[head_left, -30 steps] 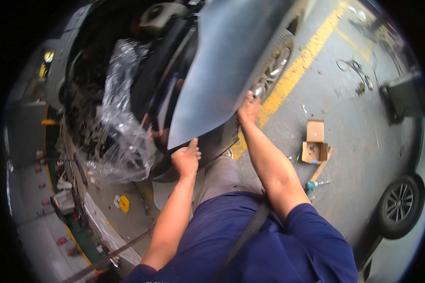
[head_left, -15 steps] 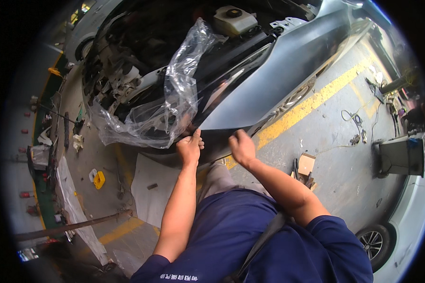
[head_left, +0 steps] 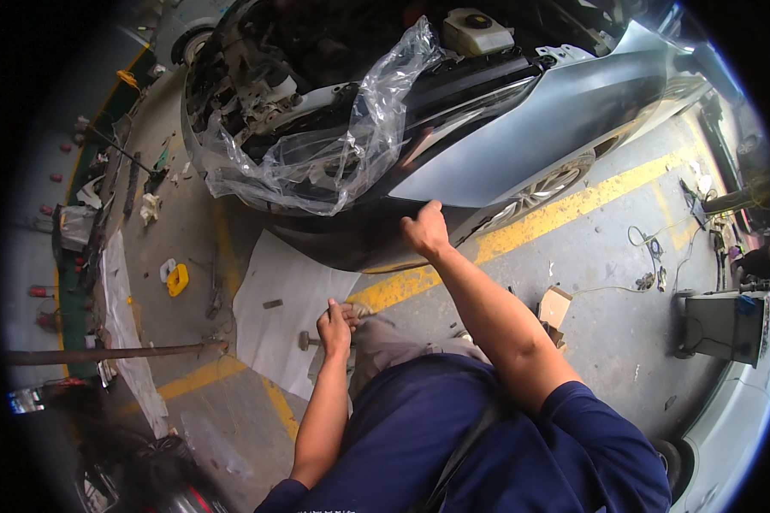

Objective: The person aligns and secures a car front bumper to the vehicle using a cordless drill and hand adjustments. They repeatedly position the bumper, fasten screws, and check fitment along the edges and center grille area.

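Observation:
My right hand (head_left: 425, 229) is at the seam between the grey unpainted fender (head_left: 505, 141) and the black front bumper (head_left: 342, 235) of a car. Its fingers are curled closed against the fender's lower edge; whatever they might hold is hidden. My left hand (head_left: 337, 329) is away from the car, low in front of my legs. Its thumb is up and its fingers are loosely apart, with nothing seen in them. Crumpled clear plastic film (head_left: 376, 128) drapes over the headlight area and bumper. Beside my left wrist shows a hammer-like metal piece (head_left: 305, 340).
Below the bumper, a white sheet (head_left: 265, 291) lies on the floor. A yellow object (head_left: 177, 280) is farther left, near a long bar (head_left: 120, 354). To the right are an opened cardboard box (head_left: 554, 306), cables (head_left: 650, 244) and a grey bin (head_left: 727, 325). A white reservoir (head_left: 479, 32) sits in the engine bay.
My left hand has let go of the bumper edge and dropped toward my legs. My right hand has moved up onto the fender seam. The view has shifted, so the car sits farther up and right.

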Demonstrator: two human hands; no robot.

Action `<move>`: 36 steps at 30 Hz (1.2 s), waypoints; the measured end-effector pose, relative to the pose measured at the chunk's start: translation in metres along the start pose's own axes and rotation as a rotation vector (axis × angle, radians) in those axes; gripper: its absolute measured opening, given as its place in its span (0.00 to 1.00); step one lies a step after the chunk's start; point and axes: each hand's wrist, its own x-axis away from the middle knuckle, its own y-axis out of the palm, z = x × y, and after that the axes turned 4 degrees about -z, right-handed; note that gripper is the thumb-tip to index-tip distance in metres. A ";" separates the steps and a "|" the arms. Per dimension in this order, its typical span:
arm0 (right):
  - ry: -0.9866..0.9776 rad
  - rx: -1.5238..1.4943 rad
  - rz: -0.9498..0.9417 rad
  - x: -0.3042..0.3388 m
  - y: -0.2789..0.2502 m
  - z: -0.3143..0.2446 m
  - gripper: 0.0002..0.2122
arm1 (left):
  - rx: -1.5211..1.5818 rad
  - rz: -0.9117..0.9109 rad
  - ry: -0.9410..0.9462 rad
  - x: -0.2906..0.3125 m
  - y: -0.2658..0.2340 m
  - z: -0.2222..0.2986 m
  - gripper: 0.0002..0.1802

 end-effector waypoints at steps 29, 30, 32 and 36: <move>0.279 0.409 -0.204 0.161 0.170 -0.003 0.22 | -0.176 -0.260 0.031 -0.234 -0.299 -0.024 0.20; 0.189 0.389 -0.175 0.150 0.169 -0.005 0.21 | -0.066 -0.269 0.136 -0.254 -0.283 -0.013 0.20; 0.073 0.312 -0.111 0.138 0.175 -0.017 0.19 | -0.192 -0.277 0.230 -0.258 -0.238 0.061 0.20; 0.062 0.259 -0.046 0.092 0.217 -0.056 0.16 | -0.230 -0.424 0.324 -0.273 -0.210 0.156 0.18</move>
